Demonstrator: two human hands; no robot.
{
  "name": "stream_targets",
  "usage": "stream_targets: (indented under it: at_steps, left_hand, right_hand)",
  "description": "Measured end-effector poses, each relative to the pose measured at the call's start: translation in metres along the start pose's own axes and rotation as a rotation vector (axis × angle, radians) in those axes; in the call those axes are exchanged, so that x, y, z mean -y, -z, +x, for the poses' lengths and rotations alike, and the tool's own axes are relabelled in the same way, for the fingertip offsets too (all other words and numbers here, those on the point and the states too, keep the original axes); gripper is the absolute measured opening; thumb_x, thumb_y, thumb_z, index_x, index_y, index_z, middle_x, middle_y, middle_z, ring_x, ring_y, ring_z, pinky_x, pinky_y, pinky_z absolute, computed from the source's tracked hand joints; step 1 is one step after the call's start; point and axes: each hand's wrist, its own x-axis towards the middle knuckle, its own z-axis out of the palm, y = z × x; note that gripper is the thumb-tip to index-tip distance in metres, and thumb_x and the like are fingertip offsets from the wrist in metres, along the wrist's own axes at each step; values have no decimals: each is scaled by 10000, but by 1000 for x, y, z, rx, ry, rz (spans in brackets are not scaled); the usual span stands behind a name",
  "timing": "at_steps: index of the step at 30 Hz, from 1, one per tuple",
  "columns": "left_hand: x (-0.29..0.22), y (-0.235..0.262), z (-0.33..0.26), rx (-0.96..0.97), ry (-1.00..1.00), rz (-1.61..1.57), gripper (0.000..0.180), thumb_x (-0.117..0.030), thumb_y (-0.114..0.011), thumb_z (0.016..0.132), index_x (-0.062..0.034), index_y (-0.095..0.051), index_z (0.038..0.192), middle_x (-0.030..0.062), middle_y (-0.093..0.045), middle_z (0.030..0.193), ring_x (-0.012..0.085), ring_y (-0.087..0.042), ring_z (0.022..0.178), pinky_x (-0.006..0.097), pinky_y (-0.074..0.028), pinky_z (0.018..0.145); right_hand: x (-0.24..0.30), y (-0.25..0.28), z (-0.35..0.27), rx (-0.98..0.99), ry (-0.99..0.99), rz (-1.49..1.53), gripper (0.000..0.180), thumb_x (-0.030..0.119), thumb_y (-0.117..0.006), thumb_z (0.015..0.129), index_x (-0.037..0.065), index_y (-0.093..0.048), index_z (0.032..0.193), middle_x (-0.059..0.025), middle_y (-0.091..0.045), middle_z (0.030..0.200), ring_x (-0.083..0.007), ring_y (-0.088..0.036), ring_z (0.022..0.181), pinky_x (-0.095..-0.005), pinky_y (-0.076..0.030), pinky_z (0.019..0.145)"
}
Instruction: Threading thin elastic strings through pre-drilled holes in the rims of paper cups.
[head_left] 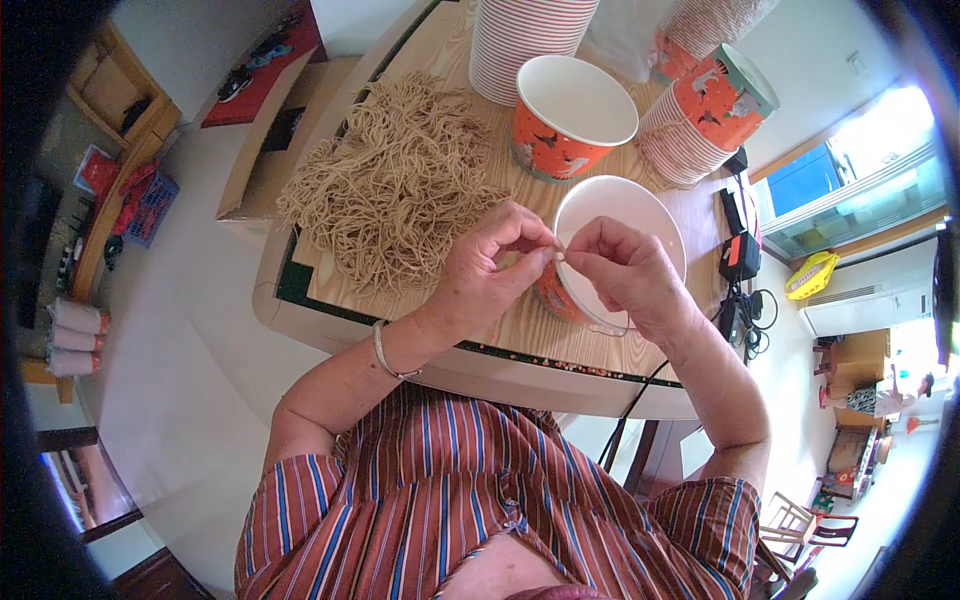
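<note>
Left hand [490, 262] and right hand [635, 278] are pinching string [559, 255].
Both are gripping it, fingertips together, above a paper tub [600, 203] near the desk's [450, 325] front edge; a string pile [395, 185] is lying by the left edge.

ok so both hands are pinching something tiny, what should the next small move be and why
Perhaps ease the left hand and right hand slightly apart, gently: they pinch a small pale piece almost tip to tip, and it may be cord like the tan heap, so light tension could snug it.
</note>
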Motion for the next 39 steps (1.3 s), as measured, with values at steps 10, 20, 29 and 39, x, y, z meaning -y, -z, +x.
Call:
stream_targets:
  at_steps: [10, 20, 29, 39]
  left_hand:
    - [-9, 0, 2, 2, -14, -14, 110, 34, -638, 871, -13, -643, 970, 50, -562, 1028, 130, -591, 978, 271, -514, 873]
    - [-4, 0, 1, -14, -2, -75, 132, 28, -661, 863, -27, -653, 983, 42, -550, 1020, 123, -567, 1007, 258, -493, 866]
    - [-13, -2, 4, -53, -208, 246, 193, 27, -685, 836, -73, -661, 999, 62, -562, 997, 142, -616, 832, 268, -509, 754]
    - [2, -3, 1, -79, -158, 52, 183, 38, -665, 848, -56, -659, 1005, 56, -571, 991, 138, -613, 895, 267, -521, 773]
  right_hand:
    - [-4, -1, 0, -1, 57, 183, 123, 184, -642, 961, 76, -645, 1020, 78, -540, 725, 18, -376, 546, -168, -262, 438]
    - [0, -2, -1, 35, 41, 197, 155, 181, -633, 961, 78, -649, 1076, 81, -536, 725, 18, -383, 549, -166, -268, 439]
    - [1, -6, 3, 16, 27, 109, 133, 105, -661, 915, 61, -664, 1041, 74, -567, 742, 15, -409, 568, -180, -279, 440]
    - [0, -10, 6, 11, 146, 15, 94, 134, -669, 919, 56, -661, 971, 79, -555, 724, 9, -414, 574, -191, -303, 467]
